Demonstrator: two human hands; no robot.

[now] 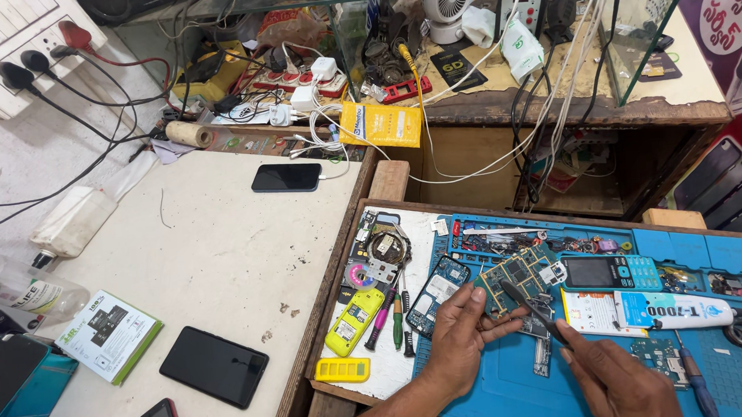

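My left hand (460,331) rests on the blue repair mat (516,395), its fingers pinching the near edge of a green phone circuit board (518,275). My right hand (613,382) grips a slim dark tool (533,308) whose tip lies on that board. A second small board (541,352) sits just below the tool. A dark keypad phone with a teal keypad (610,272) lies right of the board. A white and blue glue tube (677,311) lies beside it.
Several screwdrivers (394,317), a yellow phone back (353,321) and a yellow keypad (342,370) lie left of the mat. Black phones (214,366) (286,177) rest on the white counter, with bottles (71,222), a green box (107,335) and tangled cables behind.
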